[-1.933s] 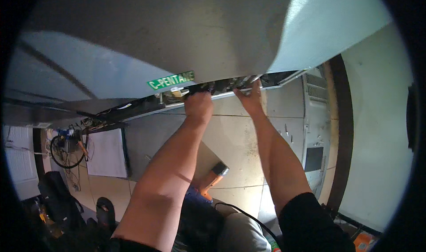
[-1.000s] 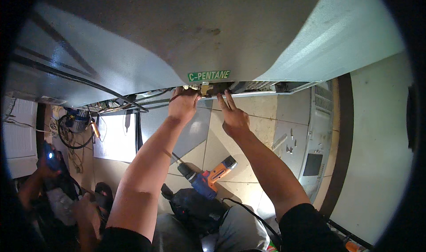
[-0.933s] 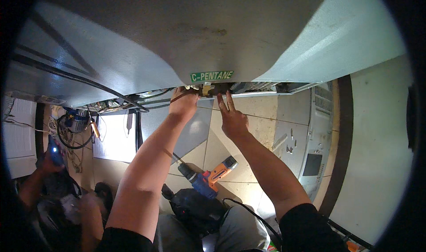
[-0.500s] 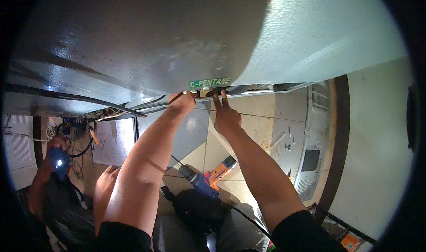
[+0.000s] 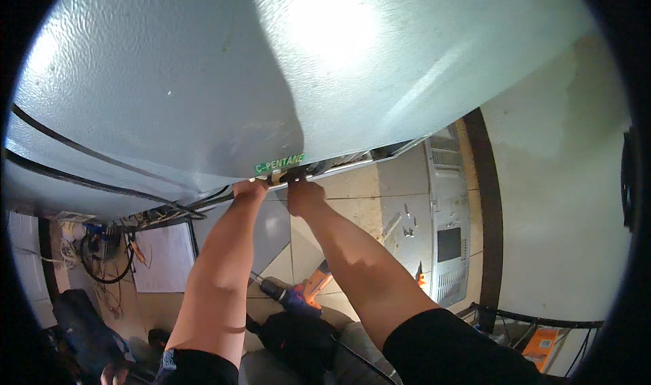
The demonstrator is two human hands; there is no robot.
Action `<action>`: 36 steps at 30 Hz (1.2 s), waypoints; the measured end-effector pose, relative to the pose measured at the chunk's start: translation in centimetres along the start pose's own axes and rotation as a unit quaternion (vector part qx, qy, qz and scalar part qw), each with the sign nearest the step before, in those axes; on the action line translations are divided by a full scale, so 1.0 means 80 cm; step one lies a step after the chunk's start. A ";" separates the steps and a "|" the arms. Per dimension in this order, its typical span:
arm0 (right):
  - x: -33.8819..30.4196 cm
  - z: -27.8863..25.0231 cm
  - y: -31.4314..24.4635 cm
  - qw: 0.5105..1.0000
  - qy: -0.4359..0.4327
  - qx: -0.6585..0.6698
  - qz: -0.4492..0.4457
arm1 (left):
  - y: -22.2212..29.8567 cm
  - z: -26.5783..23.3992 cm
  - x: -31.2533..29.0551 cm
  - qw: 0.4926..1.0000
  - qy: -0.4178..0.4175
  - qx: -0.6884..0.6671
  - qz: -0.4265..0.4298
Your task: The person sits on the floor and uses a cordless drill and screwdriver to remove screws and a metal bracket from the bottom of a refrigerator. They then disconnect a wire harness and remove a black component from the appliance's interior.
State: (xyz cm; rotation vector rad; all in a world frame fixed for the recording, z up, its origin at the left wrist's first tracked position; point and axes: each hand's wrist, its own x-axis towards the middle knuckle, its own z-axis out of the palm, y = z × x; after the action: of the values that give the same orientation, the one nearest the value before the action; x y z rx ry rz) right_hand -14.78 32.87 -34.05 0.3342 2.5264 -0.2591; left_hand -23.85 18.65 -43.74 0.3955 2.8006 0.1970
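One green label [image 5: 279,163], white-lettered, marks the cabinet [image 5: 169,80] at 12 o'clock. Left hand [image 5: 251,189] and right hand [image 5: 306,198] reach into its lower opening [image 5: 349,160]; grasp hidden, state cannot be told. Drill [image 5: 300,298] lies at 6 o'clock.

One wide fisheye view looks steeply down from the wearer's head, upright, facing a grey cabinet [image 5: 183,93] that looms close across the top. Both forearms [image 5: 220,270] reach up from the lower edge, the tiled floor [image 5: 352,187] lies farther off beneath them, and the dark skirting [image 5: 491,215] bows toward the right rim.
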 end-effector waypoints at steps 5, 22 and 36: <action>-0.036 0.036 0.050 0.965 0.116 0.193 -0.138 | -0.014 -0.004 -0.001 0.999 -0.029 -0.018 0.019; 0.047 0.007 0.312 0.968 0.167 0.146 -0.118 | -0.032 -0.026 -0.004 0.996 -0.014 0.078 0.051; 0.060 -0.034 0.298 0.994 0.000 -0.007 -0.110 | -0.020 -0.006 -0.022 0.984 0.049 0.152 0.073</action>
State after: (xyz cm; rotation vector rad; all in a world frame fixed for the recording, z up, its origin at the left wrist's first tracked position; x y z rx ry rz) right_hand -13.13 57.13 -37.20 0.0497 2.5649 -0.3262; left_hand -22.78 16.59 -43.04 0.6792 2.9039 -0.1885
